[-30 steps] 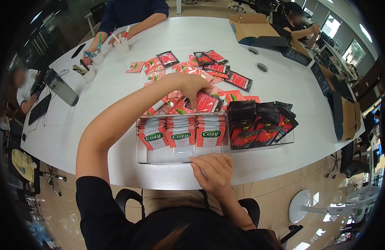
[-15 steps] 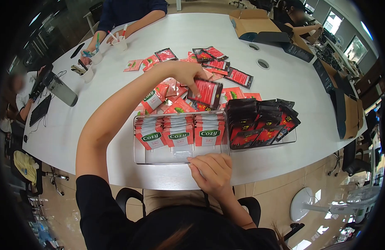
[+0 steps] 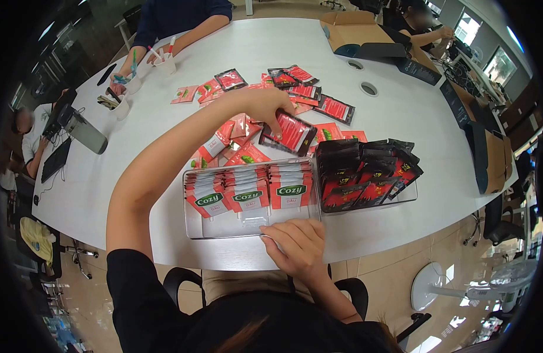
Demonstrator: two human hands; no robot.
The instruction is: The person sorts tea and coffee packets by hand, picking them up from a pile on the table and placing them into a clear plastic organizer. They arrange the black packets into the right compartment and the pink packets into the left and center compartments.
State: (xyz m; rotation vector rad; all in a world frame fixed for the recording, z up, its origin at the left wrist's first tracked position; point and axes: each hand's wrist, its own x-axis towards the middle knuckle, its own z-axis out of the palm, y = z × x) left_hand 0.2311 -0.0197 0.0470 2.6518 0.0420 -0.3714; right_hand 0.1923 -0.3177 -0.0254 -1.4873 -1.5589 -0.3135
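Note:
My left hand (image 3: 270,110) reaches over the pile with its fingers closed on a black-and-red sachet (image 3: 294,133). Under and around it lie loose pink Cozy sachets (image 3: 248,155) mixed with black-and-red ones. Nearer to me, a clear tray (image 3: 224,229) holds three upright rows of Cozy sachets (image 3: 291,189), with its front strip bare. My right hand (image 3: 298,247) grips the tray's near rim toward its right corner, fingers curled. Beside it on the right, a second tray (image 3: 410,196) is packed with black-and-red sachets (image 3: 365,170).
Opened cardboard boxes (image 3: 365,35) lie at the far right, with more along the right edge (image 3: 489,159). Cups of pens (image 3: 164,63) and a grey tumbler (image 3: 86,130) stand at the left. Across the table a person's arms (image 3: 192,35) rest near the cups.
The tray under my right hand has shifted slightly left and toward me, now sitting a little askew. The sachet in my left hand has turned and moved slightly.

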